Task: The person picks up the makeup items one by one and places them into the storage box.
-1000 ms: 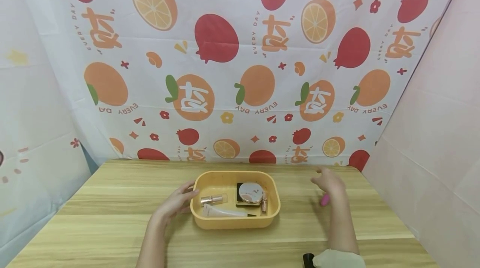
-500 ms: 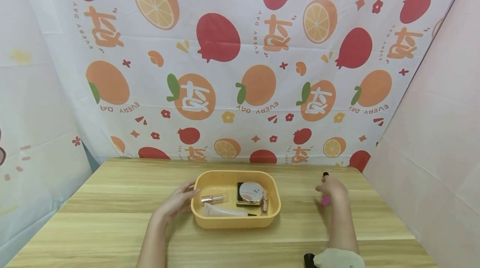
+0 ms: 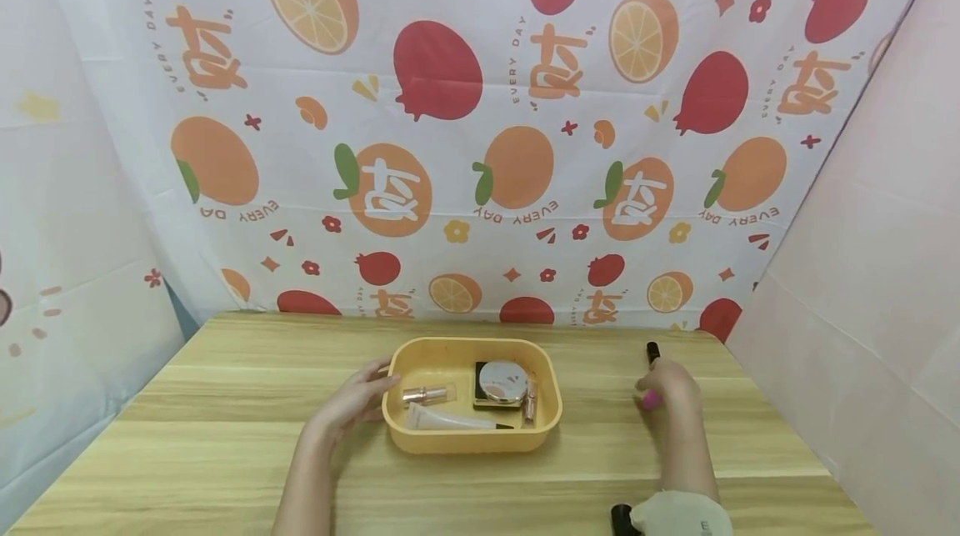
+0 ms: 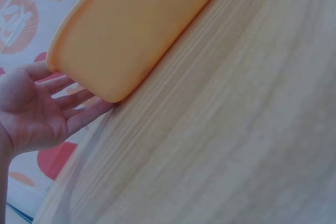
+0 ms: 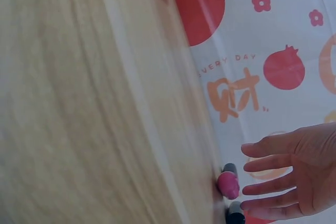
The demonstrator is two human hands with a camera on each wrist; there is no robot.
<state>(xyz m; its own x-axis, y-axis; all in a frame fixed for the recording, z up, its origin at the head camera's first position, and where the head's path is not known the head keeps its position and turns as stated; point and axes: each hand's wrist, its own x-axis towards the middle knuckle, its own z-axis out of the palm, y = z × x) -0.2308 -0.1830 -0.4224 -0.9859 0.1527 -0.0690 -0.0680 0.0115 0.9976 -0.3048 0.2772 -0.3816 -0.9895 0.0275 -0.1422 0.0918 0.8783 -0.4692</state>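
A yellow basket (image 3: 472,443) stands mid-table, holding a clear-capped lipstick (image 3: 425,395), a white squeeze tube (image 3: 453,420), a round mirrored compact (image 3: 503,383) on a dark square case, and a small rose-gold tube (image 3: 529,403). My left hand (image 3: 352,403) grips its left end, thumb over the rim and fingers against the outer wall (image 4: 115,40). On the right, my right hand (image 3: 672,386) hovers with fingers extended, close to a pink rounded thing (image 5: 228,184) and a black-ended thing (image 3: 652,350). In the right wrist view a dark cylinder (image 5: 230,168) and a black-ended thing (image 5: 235,213) flank the pink one.
The wood-grain table (image 3: 187,436) ends at a fruit-printed cloth (image 3: 465,211) behind. Pale cloth walls (image 3: 862,286) enclose both sides. A black device (image 3: 622,519) sits at the right sleeve (image 3: 682,513).
My right hand has shifted slightly right and down, uncovering more of the black-ended thing behind it. My left hand and the basket have stayed in place.
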